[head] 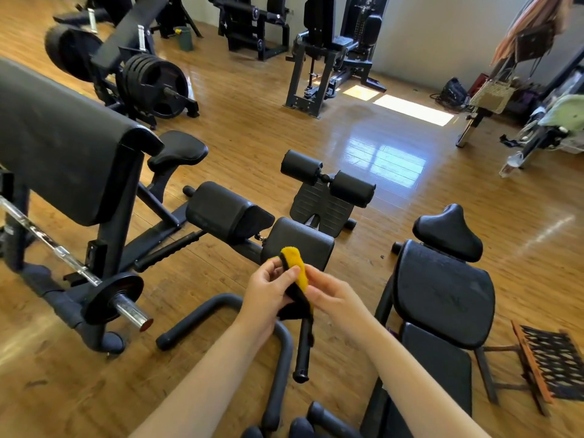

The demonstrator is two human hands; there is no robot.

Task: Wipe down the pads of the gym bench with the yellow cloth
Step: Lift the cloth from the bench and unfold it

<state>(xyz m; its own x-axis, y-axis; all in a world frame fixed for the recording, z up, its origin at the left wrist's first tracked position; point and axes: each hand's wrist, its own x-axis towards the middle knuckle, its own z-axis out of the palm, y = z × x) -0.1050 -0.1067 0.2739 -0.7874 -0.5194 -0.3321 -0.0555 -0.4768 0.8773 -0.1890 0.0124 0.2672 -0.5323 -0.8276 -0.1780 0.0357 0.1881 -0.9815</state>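
A yellow cloth (295, 263) with a black underside is held up between both hands in the lower middle of the head view. My left hand (268, 289) pinches its left edge and my right hand (331, 295) grips its right side. Just beyond the cloth stand the two black hip pads (227, 210) of a low gym bench, the nearer pad (303, 238) partly hidden by the cloth. Two black roller pads (328, 178) and a ribbed footplate (319, 207) lie farther back.
A padded preacher-curl station (63, 137) with a loaded bar (126, 305) stands at left. A black adjustable bench (442, 292) stands at right, a rusty mesh rack (550, 361) beside it. Black floor handles (221, 305) lie below my hands. Weight machines (319, 52) line the back.
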